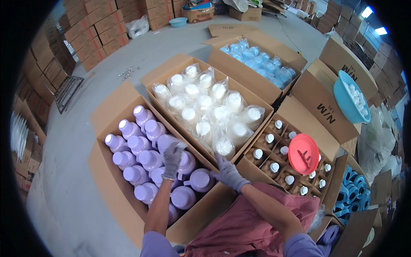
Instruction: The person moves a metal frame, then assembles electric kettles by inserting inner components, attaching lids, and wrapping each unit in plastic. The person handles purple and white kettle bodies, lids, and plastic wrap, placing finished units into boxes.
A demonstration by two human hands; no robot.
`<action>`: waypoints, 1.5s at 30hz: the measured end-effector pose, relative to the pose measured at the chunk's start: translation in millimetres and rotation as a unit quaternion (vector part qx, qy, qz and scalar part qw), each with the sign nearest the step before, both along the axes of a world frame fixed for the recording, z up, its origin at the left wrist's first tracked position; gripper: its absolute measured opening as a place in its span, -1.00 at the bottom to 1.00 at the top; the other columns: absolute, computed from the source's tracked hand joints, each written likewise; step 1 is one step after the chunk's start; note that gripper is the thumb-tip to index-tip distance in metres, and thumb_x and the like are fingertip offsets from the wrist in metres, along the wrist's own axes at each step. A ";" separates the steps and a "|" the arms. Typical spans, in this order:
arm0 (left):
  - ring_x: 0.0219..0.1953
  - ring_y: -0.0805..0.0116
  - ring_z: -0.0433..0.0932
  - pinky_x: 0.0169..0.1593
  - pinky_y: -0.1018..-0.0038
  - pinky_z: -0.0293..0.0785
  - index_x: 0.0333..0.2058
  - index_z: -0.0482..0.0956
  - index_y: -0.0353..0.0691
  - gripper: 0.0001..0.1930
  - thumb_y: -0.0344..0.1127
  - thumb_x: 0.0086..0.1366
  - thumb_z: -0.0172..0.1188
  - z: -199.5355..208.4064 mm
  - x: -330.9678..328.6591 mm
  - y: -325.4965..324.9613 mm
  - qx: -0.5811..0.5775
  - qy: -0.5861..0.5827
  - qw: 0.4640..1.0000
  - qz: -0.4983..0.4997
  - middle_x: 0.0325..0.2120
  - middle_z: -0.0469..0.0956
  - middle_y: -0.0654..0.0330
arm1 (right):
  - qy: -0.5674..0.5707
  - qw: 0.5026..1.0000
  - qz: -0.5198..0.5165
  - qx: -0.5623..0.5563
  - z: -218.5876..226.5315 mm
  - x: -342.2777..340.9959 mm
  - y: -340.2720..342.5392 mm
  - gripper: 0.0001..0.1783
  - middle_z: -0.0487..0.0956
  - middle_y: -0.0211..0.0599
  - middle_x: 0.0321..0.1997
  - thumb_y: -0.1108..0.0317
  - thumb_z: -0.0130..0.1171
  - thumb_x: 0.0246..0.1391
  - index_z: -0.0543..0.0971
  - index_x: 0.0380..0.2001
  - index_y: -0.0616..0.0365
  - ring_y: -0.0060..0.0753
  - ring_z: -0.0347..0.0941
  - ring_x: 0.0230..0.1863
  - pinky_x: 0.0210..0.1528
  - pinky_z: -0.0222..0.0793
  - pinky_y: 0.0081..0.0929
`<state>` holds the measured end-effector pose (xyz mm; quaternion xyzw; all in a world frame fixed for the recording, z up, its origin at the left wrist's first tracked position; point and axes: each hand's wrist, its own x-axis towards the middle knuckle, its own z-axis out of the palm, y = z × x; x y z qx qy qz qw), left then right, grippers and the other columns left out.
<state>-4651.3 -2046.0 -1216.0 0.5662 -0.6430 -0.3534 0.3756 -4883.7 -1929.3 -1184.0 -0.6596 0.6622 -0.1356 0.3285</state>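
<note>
Purple bottles [147, 165] stand upright and tightly packed in an open cardboard box [107, 115] on the floor, seen from the head camera looking down. The gloved left hand [172, 159] rests on top of one bottle near the box's right wall, fingers curled together over its cap. The gloved right hand [228, 172] lies on the cardboard edge just beside that box, fingers together and flat, holding nothing.

Tugging one bottle out of such a tight pack could drag or tip its neighbours, and a gloved grip on a smooth cap might slip.

Just to the right sits a box of white bottles wrapped in clear plastic [205, 113], then a divided box of brown bottles [274, 160] with a red lid [303, 154] lying on top. A blue basin [349, 100] rests on a flap beyond.
</note>
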 end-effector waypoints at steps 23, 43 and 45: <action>0.00 -0.13 0.44 0.05 0.04 0.49 0.12 0.35 -0.14 -0.20 -0.13 -0.13 0.46 73.1 143.0 199.2 0.081 -0.429 0.897 -0.060 -0.03 0.38 -0.08 | 0.297 0.860 -0.268 0.318 -68.8 -246.3 491.2 -0.55 0.55 0.00 -0.21 0.22 0.18 0.12 0.50 0.02 0.28 0.00 0.48 -0.12 -0.05 0.40 -0.16; 0.10 -0.33 0.41 0.10 0.02 0.44 0.16 0.37 -0.08 -0.30 -0.46 -0.03 0.35 -53.1 194.2 291.1 0.097 -0.378 0.917 -0.085 0.24 0.12 -0.36 | 0.122 0.869 -0.301 -0.373 74.2 -219.9 227.2 -0.69 0.49 0.01 -0.15 0.33 0.14 0.11 0.51 -0.11 0.25 0.13 0.45 -0.21 -0.15 0.40 -0.05; -0.06 -0.32 0.51 0.01 0.07 0.50 0.10 0.40 -0.08 -0.35 -0.31 -0.04 0.35 -40.2 183.1 277.8 0.122 -0.440 0.882 -0.119 0.14 0.24 -0.33 | 0.109 0.889 -0.357 -0.267 38.8 -280.1 217.1 -0.67 0.50 0.04 -0.11 0.26 0.11 0.11 0.51 -0.09 0.19 0.16 0.44 -0.10 -0.05 0.39 -0.01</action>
